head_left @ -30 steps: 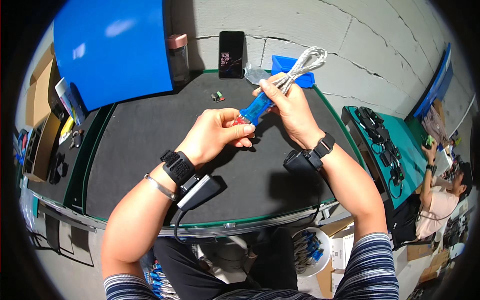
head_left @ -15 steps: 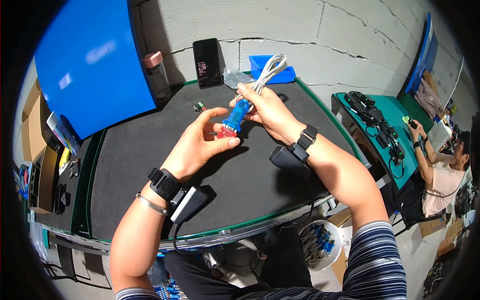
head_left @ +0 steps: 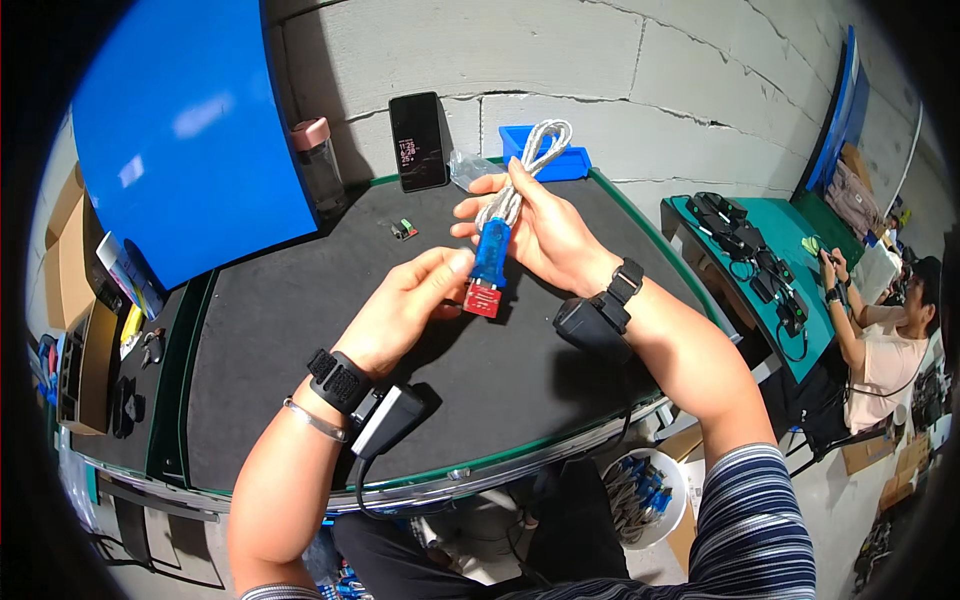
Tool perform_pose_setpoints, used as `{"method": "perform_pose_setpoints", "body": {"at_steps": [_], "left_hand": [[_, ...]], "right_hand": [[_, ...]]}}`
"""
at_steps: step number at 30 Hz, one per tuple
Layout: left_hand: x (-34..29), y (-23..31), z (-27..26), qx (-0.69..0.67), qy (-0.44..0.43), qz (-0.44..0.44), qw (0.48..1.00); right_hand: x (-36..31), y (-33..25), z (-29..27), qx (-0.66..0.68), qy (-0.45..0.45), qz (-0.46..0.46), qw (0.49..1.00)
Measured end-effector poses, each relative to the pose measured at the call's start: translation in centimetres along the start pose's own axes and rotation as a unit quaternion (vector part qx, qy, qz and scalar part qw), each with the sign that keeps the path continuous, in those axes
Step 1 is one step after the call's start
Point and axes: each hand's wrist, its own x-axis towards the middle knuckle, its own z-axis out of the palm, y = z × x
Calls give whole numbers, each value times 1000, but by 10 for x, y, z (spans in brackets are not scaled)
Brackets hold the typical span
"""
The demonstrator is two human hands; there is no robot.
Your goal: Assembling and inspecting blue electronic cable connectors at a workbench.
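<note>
Over a dark surface (head_left: pixel 270 340), the right grip (head_left: pixel 552 236) holds a silvery cable (head_left: pixel 546 150) whose blue plug (head_left: pixel 489 250) meets a red board (head_left: pixel 483 301). The left grip (head_left: pixel 398 308) is beside it; I can't tell if it pinches. Best keep plug and board straight.

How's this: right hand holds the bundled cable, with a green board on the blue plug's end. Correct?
Not the colour: the board on the end of the blue plug is red, per the head view. The right hand does hold the bundled cable.
</note>
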Motion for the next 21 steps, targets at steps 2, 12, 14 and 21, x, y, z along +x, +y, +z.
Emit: {"method": "perform_pose_setpoints", "body": {"at_steps": [2,12,14,21], "left_hand": [[-1,2,1,5,47,11,999],[2,-3,2,6,-16,20,1000],[3,-4,2,15,-13,19,1000],[2,-4,6,-10,-40,64,997]], "right_hand": [[0,-1,0,4,-12,-8,1000],[-9,9,25,-60,-104,-32,992],[-10,10,27,-48,-99,-24,994],[-11,11,26,59,-90,22,994]]}}
